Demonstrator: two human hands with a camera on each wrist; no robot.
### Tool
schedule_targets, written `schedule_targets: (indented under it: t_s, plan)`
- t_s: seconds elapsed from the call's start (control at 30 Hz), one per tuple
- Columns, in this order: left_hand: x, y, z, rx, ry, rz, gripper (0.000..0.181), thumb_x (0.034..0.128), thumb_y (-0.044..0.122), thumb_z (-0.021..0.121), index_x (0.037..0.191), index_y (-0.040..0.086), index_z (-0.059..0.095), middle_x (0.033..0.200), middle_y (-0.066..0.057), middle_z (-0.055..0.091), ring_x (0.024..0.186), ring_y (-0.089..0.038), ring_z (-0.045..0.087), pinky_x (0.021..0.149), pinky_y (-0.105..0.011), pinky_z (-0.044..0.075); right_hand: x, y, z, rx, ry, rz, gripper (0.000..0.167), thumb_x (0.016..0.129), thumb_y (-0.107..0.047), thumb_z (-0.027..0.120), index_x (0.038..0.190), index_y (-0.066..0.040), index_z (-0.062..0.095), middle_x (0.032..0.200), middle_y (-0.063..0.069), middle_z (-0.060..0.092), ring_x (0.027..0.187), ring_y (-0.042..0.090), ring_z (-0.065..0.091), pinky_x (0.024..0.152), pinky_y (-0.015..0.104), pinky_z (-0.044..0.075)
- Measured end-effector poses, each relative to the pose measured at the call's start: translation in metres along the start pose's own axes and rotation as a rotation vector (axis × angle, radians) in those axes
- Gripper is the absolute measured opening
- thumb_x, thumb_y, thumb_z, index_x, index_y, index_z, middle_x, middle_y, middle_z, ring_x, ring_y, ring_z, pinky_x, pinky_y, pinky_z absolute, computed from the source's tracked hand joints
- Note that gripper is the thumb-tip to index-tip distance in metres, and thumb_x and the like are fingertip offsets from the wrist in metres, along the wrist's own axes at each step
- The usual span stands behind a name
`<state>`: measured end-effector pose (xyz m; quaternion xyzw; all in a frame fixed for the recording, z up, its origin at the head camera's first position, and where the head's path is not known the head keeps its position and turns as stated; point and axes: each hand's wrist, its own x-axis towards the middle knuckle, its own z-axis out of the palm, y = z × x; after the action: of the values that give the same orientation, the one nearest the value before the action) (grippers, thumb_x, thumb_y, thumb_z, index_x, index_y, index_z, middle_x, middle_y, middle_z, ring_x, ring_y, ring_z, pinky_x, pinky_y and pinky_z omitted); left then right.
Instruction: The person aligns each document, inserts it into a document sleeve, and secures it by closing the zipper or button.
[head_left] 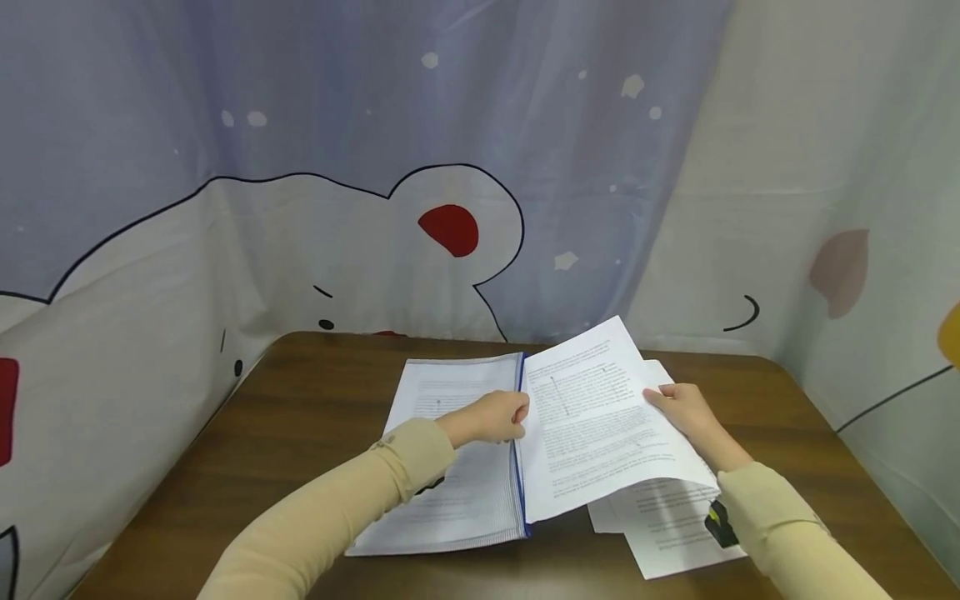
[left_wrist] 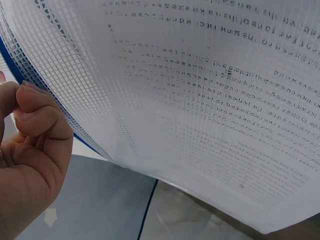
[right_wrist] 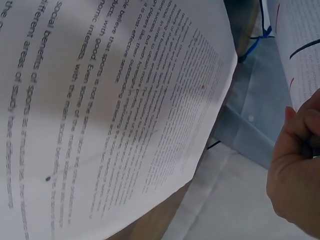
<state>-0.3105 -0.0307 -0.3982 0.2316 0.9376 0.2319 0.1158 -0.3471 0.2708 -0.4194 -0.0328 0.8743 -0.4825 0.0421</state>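
A clear mesh zip pouch [head_left: 472,508] with a blue zip edge lies left of centre in the head view, printed pages showing through it. My left hand [head_left: 491,417] pinches its blue edge with curled fingers; the left wrist view shows the mesh pouch [left_wrist: 95,85] beside that hand [left_wrist: 37,145]. Printed paper [head_left: 600,433] slants up from the blue edge, and my right hand [head_left: 686,412] grips its right side. Whether the paper's left end is inside the pouch, I cannot tell. In the right wrist view, the right hand [right_wrist: 295,170] holds the paper [right_wrist: 305,50] at the edge.
More printed sheets [head_left: 667,542] lie on the brown wooden table [head_left: 585,575] beneath the raised paper. A small black and yellow object [head_left: 720,525] shows beside the right cuff. Behind the table hangs a patterned curtain [head_left: 337,242].
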Motion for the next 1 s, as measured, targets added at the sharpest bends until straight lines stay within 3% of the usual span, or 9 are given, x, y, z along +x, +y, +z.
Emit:
schedule_targets:
  t_s: [0.23, 0.6, 0.8, 1.0]
  plan:
    - [-0.001, 0.002, -0.004, 0.003, -0.016, 0.038, 0.027, 0.0832, 0.000, 0.060, 0.070, 0.012, 0.039, 0.066, 0.002, 0.046, 0.051, -0.008, 0.048, 0.047, -0.016, 0.037, -0.004, -0.003, 0.002, -0.011, -0.006, 0.097, 0.049, 0.098, -0.021, 0.046, 0.123, 0.021, 0.045, 0.077, 0.007, 0.065, 0.058, 0.007, 0.058, 0.052, 0.021, 0.049]
    - [-0.003, 0.005, -0.006, 0.014, -0.050, 0.023, 0.024, 0.0848, 0.002, 0.062, 0.075, 0.011, 0.041, 0.067, 0.002, 0.048, 0.057, -0.009, 0.052, 0.050, -0.016, 0.038, -0.001, 0.004, 0.006, -0.088, 0.020, 0.000, 0.046, 0.097, -0.018, 0.048, 0.120, 0.022, 0.047, 0.080, 0.014, 0.066, 0.057, 0.007, 0.056, 0.051, 0.021, 0.047]
    - [-0.002, 0.004, -0.008, 0.012, -0.080, 0.002, 0.024, 0.0858, 0.003, 0.061, 0.076, 0.012, 0.042, 0.069, 0.002, 0.050, 0.057, -0.008, 0.052, 0.051, -0.016, 0.041, 0.000, 0.007, 0.005, -0.075, 0.017, 0.015, 0.048, 0.098, -0.020, 0.048, 0.122, 0.021, 0.046, 0.084, 0.017, 0.066, 0.059, 0.007, 0.057, 0.052, 0.021, 0.048]
    - [-0.001, 0.005, -0.009, -0.005, -0.085, -0.002, 0.024, 0.0858, 0.003, 0.061, 0.075, 0.013, 0.041, 0.068, 0.001, 0.051, 0.058, -0.008, 0.053, 0.050, -0.016, 0.041, -0.001, 0.007, 0.008, -0.062, 0.051, 0.033, 0.045, 0.097, -0.018, 0.048, 0.119, 0.021, 0.049, 0.077, 0.010, 0.065, 0.056, 0.005, 0.055, 0.051, 0.020, 0.047]
